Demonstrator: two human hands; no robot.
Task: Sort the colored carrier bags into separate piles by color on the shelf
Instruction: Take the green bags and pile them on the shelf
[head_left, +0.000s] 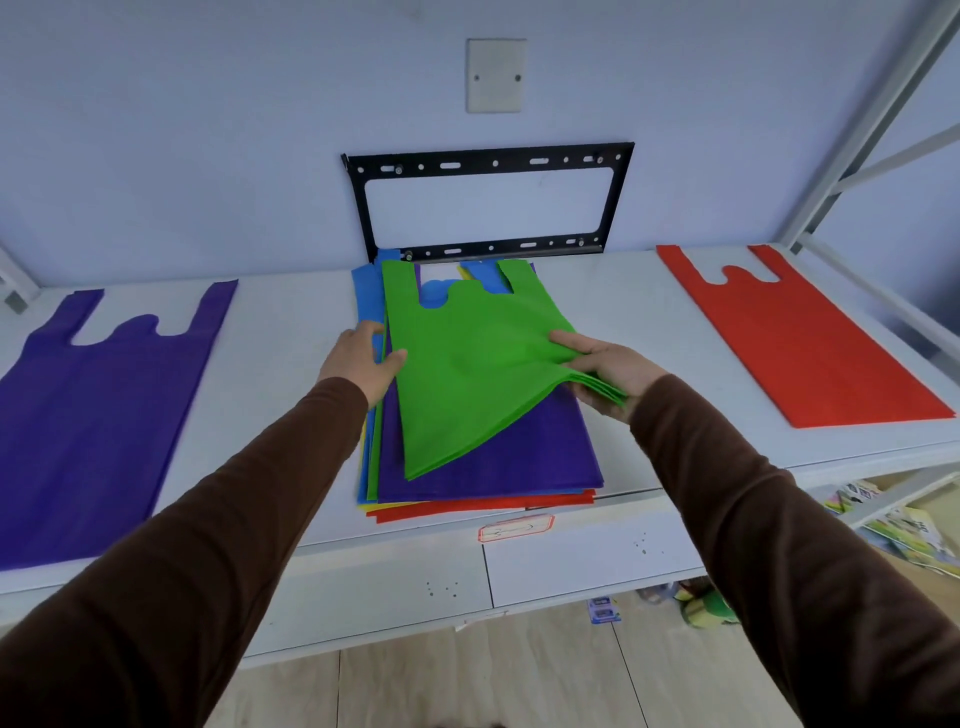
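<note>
A mixed stack of carrier bags (498, 467) lies in the middle of the white shelf (291, 395), showing purple, blue, yellow and red edges. On top is a green bag (467, 364), its right side lifted off the stack. My right hand (605, 371) pinches that lifted right edge. My left hand (363, 358) rests on the stack's left edge, thumb touching the green bag. A single purple bag (98, 415) lies flat at the left of the shelf. A single red bag (800, 332) lies flat at the right.
A black metal wall bracket (488, 202) hangs just behind the stack, with a blank plate (496, 75) above it. A grey shelf upright (878, 119) rises at the right. Coloured packages (904, 525) sit on a lower level at right. A label (514, 529) marks the front edge.
</note>
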